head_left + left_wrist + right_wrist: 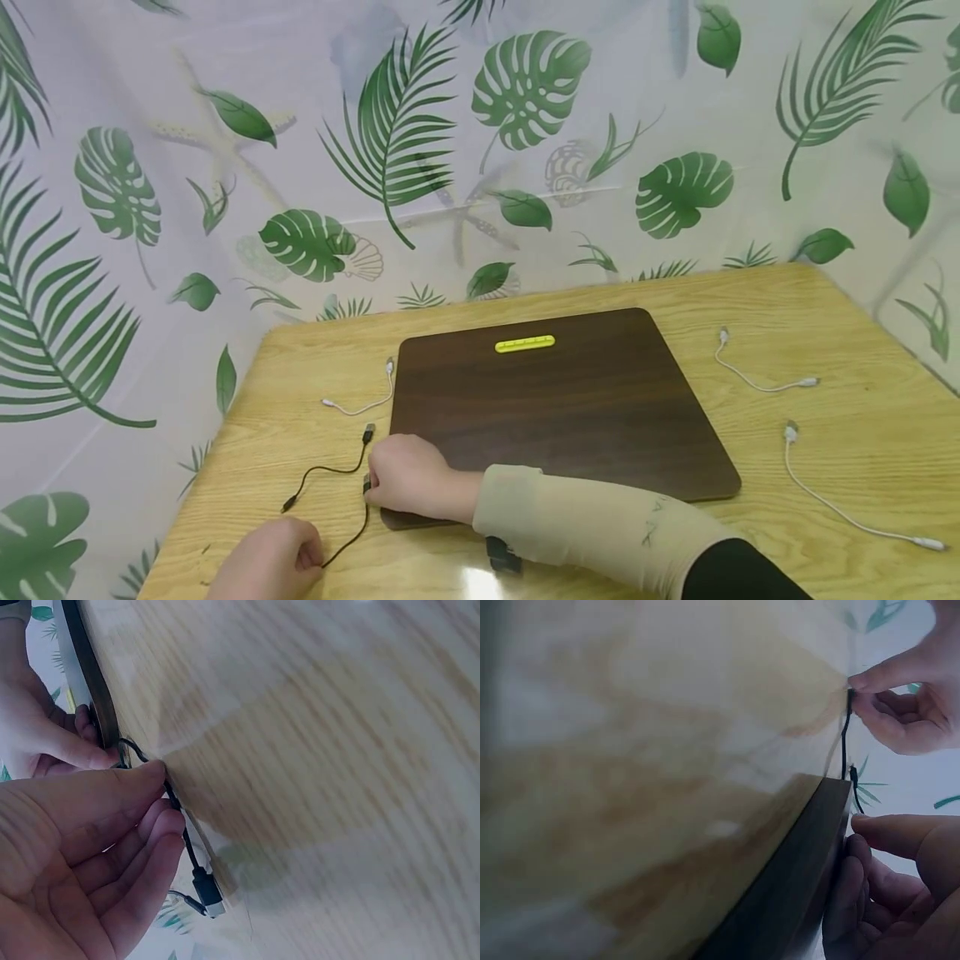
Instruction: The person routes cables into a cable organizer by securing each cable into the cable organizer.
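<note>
A black USB cable (360, 533) runs between my two hands at the left of the table. Down at the front left, my left hand (266, 560) pinches it between thumb and fingertips; a plug (208, 891) sticks out past those fingers in the left wrist view. My right hand (412, 475) pinches its other end by the near left corner of a dark brown board (555, 408). The plug at that end is mostly covered by the fingers. A second black USB cable (322, 469) lies curved on the wood just beyond both hands.
One short white cable (367, 408) lies left of the board. Two more, a far white cable (750, 380) and a near white cable (825, 504), lie to its right. The board has a yellow slot (525, 343) near its far edge. Leaf-printed cloth (450, 150) hangs behind the wooden table (825, 333).
</note>
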`<state>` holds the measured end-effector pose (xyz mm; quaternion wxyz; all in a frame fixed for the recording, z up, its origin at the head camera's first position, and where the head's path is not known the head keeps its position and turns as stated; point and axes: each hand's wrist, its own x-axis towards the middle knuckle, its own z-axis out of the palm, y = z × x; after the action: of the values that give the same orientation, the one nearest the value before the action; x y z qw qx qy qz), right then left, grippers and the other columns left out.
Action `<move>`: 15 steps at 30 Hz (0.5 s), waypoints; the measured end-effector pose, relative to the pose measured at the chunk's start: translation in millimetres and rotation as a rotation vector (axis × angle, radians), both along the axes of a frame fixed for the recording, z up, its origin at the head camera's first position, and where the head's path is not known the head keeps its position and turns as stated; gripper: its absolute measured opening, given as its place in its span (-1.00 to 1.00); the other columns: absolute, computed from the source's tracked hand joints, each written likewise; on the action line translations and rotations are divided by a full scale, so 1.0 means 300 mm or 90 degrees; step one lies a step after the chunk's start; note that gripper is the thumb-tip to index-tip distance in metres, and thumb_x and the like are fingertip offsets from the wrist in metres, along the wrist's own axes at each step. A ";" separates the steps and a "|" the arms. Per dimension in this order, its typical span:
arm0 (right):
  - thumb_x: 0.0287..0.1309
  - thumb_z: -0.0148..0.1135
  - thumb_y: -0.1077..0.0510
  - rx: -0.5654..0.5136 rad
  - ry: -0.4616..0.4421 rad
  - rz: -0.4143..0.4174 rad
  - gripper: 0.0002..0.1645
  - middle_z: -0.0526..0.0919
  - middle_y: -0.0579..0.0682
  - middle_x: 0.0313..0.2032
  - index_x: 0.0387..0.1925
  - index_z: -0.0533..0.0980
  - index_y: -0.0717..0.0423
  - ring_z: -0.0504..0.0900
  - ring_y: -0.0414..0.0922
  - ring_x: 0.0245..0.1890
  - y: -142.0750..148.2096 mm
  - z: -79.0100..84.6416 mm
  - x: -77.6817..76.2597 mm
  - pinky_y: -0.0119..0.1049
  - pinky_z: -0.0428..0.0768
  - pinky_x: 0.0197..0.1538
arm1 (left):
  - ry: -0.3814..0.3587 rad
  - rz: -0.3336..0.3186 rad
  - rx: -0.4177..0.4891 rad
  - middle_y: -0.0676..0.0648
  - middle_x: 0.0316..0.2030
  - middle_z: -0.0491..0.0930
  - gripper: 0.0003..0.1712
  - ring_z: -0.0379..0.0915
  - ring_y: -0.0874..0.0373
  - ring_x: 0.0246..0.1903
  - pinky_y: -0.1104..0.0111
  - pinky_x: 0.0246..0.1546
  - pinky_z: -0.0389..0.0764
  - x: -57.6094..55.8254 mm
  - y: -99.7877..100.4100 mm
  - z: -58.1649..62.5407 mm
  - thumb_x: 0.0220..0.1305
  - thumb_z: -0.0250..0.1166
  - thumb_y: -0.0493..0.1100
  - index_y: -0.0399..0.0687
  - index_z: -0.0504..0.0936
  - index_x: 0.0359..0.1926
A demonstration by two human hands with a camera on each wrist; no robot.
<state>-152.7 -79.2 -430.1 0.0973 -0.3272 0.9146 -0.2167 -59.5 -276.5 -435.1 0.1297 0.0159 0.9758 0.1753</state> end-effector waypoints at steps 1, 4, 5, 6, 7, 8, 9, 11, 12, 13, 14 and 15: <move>0.26 0.46 0.08 0.008 0.010 0.004 -0.30 0.18 -0.27 -0.82 -0.85 0.24 -0.12 0.14 -0.30 -0.74 -0.004 -0.003 0.001 -0.47 0.14 -0.64 | 0.002 -0.001 0.000 0.16 -0.57 0.58 -0.71 0.43 0.29 -0.51 0.43 -0.44 0.48 0.001 0.002 -0.002 0.02 0.63 -0.33 0.08 0.68 -0.53; 0.28 0.47 0.02 0.040 0.046 0.015 -0.24 0.08 -0.24 -0.82 -0.85 0.16 -0.10 0.08 -0.28 -0.74 -0.018 -0.010 0.004 -0.46 0.10 -0.67 | 0.004 0.001 -0.002 0.16 -0.57 0.58 -0.73 0.43 0.30 -0.51 0.43 -0.44 0.48 0.005 0.011 -0.010 0.03 0.63 -0.34 0.07 0.70 -0.52; 0.28 0.48 -0.01 0.056 0.063 0.018 -0.24 0.10 -0.24 -0.82 -0.83 0.17 -0.09 0.10 -0.29 -0.74 -0.022 -0.010 0.005 -0.46 0.13 -0.67 | 0.004 0.003 -0.004 0.16 -0.57 0.58 -0.74 0.44 0.30 -0.51 0.43 -0.44 0.48 0.006 0.015 -0.012 0.03 0.63 -0.34 0.06 0.71 -0.51; 0.28 0.48 -0.05 0.071 0.078 0.021 -0.26 0.13 -0.24 -0.81 -0.82 0.19 -0.09 0.13 -0.29 -0.73 -0.027 -0.011 0.007 -0.45 0.17 -0.67 | 0.003 0.005 -0.006 0.16 -0.56 0.59 -0.74 0.44 0.30 -0.50 0.43 -0.43 0.49 0.007 0.020 -0.014 0.04 0.63 -0.34 0.06 0.72 -0.50; 0.28 0.49 -0.09 0.085 0.091 0.024 -0.28 0.17 -0.24 -0.79 -0.80 0.23 -0.09 0.18 -0.29 -0.73 -0.031 -0.011 0.010 -0.45 0.22 -0.67 | 0.001 0.008 -0.010 0.16 -0.56 0.58 -0.75 0.44 0.30 -0.50 0.43 -0.43 0.49 0.007 0.024 -0.016 0.04 0.63 -0.34 0.05 0.73 -0.50; 0.28 0.49 -0.11 0.102 0.109 0.028 -0.31 0.22 -0.24 -0.77 -0.77 0.26 -0.09 0.23 -0.30 -0.71 -0.036 -0.012 0.012 -0.44 0.27 -0.67 | -0.002 0.010 -0.012 0.16 -0.56 0.58 -0.77 0.44 0.30 -0.50 0.42 -0.43 0.49 0.007 0.029 -0.017 0.05 0.62 -0.35 0.04 0.74 -0.49; 0.27 0.49 -0.14 0.118 0.127 0.031 -0.35 0.28 -0.25 -0.74 -0.75 0.30 -0.10 0.28 -0.30 -0.69 -0.041 -0.014 0.014 -0.42 0.32 -0.66 | -0.004 0.011 -0.014 0.16 -0.56 0.58 -0.77 0.44 0.30 -0.50 0.42 -0.42 0.49 0.007 0.032 -0.018 0.05 0.62 -0.35 0.03 0.75 -0.48; 0.24 0.50 -0.16 0.143 0.160 0.037 -0.40 0.39 -0.25 -0.69 -0.72 0.37 -0.11 0.35 -0.31 -0.66 -0.052 -0.019 0.017 -0.39 0.40 -0.65 | 0.000 0.007 -0.019 0.16 -0.57 0.57 -0.77 0.42 0.30 -0.51 0.42 -0.43 0.48 0.009 0.037 -0.020 0.06 0.61 -0.35 0.03 0.74 -0.49; 0.24 0.50 -0.17 0.153 0.171 0.038 -0.42 0.42 -0.25 -0.67 -0.71 0.39 -0.11 0.38 -0.31 -0.65 -0.057 -0.023 0.018 -0.39 0.42 -0.64 | 0.004 0.002 -0.019 0.16 -0.58 0.56 -0.76 0.42 0.30 -0.51 0.42 -0.43 0.47 0.010 0.038 -0.020 0.06 0.61 -0.35 0.04 0.73 -0.49; 0.22 0.51 -0.17 0.161 0.183 0.037 -0.44 0.46 -0.25 -0.66 -0.72 0.41 -0.13 0.40 -0.32 -0.64 -0.062 -0.027 0.019 -0.38 0.45 -0.64 | 0.010 -0.003 -0.020 0.16 -0.58 0.55 -0.76 0.41 0.31 -0.52 0.43 -0.44 0.46 0.010 0.039 -0.021 0.06 0.60 -0.34 0.05 0.72 -0.50; 0.21 0.52 -0.16 0.166 0.192 0.036 -0.45 0.47 -0.26 -0.64 -0.72 0.42 -0.13 0.41 -0.32 -0.64 -0.066 -0.031 0.020 -0.37 0.46 -0.64 | 0.015 -0.010 -0.020 0.17 -0.58 0.55 -0.76 0.40 0.32 -0.52 0.43 -0.44 0.46 0.012 0.040 -0.023 0.07 0.60 -0.34 0.04 0.71 -0.50; 0.20 0.53 -0.15 0.166 0.192 0.032 -0.43 0.48 -0.25 -0.64 -0.74 0.41 -0.14 0.40 -0.32 -0.64 -0.068 -0.035 0.020 -0.37 0.46 -0.64 | 0.020 -0.017 -0.019 0.17 -0.58 0.55 -0.76 0.40 0.33 -0.53 0.44 -0.45 0.45 0.013 0.040 -0.025 0.07 0.60 -0.33 0.05 0.71 -0.50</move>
<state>-146.6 -99.7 -440.5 0.0060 -0.3633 0.9307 -0.0421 -55.7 -264.5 -442.5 0.1168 0.0301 0.9799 0.1589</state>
